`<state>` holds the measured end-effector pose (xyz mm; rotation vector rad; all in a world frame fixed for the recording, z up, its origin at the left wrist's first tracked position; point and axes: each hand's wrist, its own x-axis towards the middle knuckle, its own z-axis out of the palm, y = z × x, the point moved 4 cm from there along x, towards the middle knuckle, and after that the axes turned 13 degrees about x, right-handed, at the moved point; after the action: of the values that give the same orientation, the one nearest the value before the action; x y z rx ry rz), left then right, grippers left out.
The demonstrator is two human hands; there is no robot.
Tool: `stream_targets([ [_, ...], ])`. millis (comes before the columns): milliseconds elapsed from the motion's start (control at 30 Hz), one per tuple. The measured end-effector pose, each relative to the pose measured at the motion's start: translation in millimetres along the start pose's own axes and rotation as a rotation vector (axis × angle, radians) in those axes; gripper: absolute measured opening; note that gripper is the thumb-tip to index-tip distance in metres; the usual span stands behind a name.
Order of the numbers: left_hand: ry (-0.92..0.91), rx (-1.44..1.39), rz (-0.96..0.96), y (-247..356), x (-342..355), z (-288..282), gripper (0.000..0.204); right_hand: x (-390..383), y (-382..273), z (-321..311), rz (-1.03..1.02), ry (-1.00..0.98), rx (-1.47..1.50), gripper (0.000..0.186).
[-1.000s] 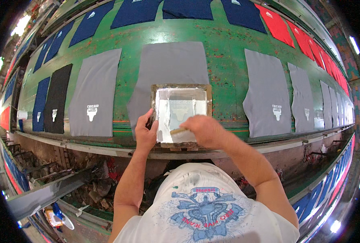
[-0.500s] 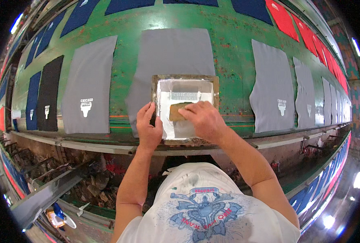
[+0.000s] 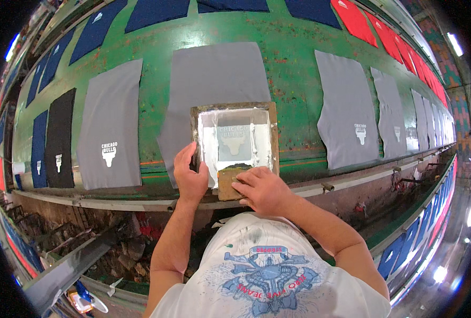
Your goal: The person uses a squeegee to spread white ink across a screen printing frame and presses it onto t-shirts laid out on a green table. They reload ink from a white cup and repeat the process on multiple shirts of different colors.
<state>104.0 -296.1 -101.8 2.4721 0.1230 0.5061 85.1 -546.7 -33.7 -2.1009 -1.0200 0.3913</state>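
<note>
A wooden-framed printing screen [image 3: 234,108] coated with white ink lies on a grey cloth piece [image 3: 206,79] on the long green table [image 3: 294,58]. My left hand [image 3: 189,175] grips the frame's left near edge. My right hand [image 3: 262,190] is closed on a brown wooden squeegee [image 3: 228,180] that rests at the near end of the screen. A pale design shows through the mesh in the middle of the screen.
Grey cloth pieces with white prints lie left [image 3: 110,127] and right [image 3: 347,108] of the screen. Black and blue pieces [image 3: 60,139] sit further left, blue and red ones along the far side. A metal rail [image 3: 352,183] runs along the table's near edge.
My right hand has pulled the squeegee from mid-screen down to the near end, uncovering the design in the mesh. My left hand stays on the frame's left edge.
</note>
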Motion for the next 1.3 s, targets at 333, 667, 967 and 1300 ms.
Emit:
stream_targets([
  [333, -0.056, -0.304, -0.265, -9, -6, 7, 0.060, 143, 102, -94, 0.146, 0.254, -0.127, 0.048],
  [667, 0.003, -0.229, -0.130, -7, -7, 3, 0.059, 189, 140, -102, 0.355, -0.113, 0.164, 0.074],
  [967, 0.133, -0.249, 0.076, 6, -13, -15, 0.047, 211, 146, -104, 0.596, -0.175, 0.233, 0.096],
  [1300, 0.089, -0.446, -0.139, -10, -13, -9, 0.049, 67, 77, -144, -0.018, 0.782, -0.097, 0.042],
])
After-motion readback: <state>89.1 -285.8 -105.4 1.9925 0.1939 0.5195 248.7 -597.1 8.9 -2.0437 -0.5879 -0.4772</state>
